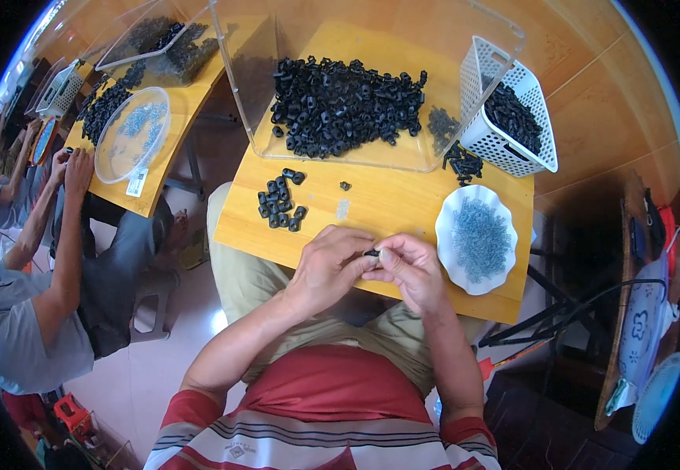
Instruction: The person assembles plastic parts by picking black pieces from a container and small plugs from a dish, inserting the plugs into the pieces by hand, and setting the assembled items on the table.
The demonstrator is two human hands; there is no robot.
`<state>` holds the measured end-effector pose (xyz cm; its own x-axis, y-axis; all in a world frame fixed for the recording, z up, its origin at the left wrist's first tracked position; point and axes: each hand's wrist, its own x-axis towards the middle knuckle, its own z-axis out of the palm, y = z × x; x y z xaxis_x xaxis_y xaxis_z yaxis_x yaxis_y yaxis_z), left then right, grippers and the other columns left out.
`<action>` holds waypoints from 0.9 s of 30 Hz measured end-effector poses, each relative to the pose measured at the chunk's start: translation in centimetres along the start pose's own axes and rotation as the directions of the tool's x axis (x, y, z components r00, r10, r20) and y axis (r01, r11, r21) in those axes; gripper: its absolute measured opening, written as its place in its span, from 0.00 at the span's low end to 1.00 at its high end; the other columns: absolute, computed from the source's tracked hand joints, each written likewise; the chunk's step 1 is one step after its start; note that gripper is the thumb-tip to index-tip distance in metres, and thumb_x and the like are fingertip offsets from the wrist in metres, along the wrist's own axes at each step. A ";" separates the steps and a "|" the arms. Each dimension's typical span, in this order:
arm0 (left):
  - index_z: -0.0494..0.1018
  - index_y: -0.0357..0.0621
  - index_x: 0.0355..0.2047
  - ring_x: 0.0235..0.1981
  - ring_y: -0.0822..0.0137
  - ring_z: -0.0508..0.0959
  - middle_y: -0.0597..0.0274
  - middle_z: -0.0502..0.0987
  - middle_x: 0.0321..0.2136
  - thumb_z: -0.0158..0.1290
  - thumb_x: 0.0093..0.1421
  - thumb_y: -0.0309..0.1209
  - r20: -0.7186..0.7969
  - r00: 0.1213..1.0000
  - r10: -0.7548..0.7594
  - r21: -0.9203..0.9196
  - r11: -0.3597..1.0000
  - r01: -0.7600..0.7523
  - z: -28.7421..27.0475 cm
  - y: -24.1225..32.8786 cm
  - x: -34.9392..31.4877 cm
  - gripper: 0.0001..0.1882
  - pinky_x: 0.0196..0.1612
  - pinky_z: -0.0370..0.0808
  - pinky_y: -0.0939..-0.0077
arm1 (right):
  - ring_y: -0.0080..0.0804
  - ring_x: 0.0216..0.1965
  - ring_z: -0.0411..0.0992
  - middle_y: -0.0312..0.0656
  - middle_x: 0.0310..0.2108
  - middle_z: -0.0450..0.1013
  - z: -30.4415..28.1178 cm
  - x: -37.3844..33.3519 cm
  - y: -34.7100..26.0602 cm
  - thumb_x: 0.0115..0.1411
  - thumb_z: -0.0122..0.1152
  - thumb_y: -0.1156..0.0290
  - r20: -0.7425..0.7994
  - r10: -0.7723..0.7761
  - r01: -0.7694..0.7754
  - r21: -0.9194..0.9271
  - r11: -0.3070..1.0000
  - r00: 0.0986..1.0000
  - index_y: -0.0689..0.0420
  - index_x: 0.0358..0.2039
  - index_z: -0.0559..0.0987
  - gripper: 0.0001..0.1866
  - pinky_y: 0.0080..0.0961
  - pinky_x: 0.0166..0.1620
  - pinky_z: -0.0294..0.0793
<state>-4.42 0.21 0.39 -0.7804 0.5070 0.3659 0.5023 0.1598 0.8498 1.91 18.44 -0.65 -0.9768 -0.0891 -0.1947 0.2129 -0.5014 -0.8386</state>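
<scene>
Close to the table's front edge, my left hand (pixel 326 265) and my right hand (pixel 414 272) meet fingertip to fingertip. Pinched between them is a small black plastic part (pixel 372 253), mostly covered by the fingers. Ahead and to the left, a cluster of black plastic fittings (pixel 279 205) lies on the yellow table (pixel 402 188). One small dark piece (pixel 345 186) sits alone beyond my hands. A white scalloped dish (pixel 445 243) right of my right hand holds many small bluish, translucent pieces (pixel 481 239).
A clear plastic bin (pixel 332 162) full of black fittings stands at the back. Right of it, a white perforated basket (pixel 543 160) holds black parts, with a few loose black pieces (pixel 465 164) beside it. At far left, another person (pixel 30 313) works at a neighbouring table.
</scene>
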 end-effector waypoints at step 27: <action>0.81 0.37 0.37 0.34 0.55 0.79 0.56 0.79 0.33 0.64 0.52 0.21 -0.049 0.984 0.172 0.055 0.984 -0.169 0.1 -0.1 -1.3 0.11 0.37 0.77 0.66 | 0.30 0.36 0.80 0.44 0.36 0.78 0.6 -0.2 0.1 0.66 0.60 0.75 0.011 0.040 -0.041 0.025 0.999 0.999 0.64 0.38 0.78 0.06 0.29 0.42 0.85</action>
<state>-3.45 -0.37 -0.25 -0.6995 0.4852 0.5247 0.6469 0.1177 0.7534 2.12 17.88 -0.38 -0.9676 -0.1184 -0.2230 0.2518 -0.5183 -0.8173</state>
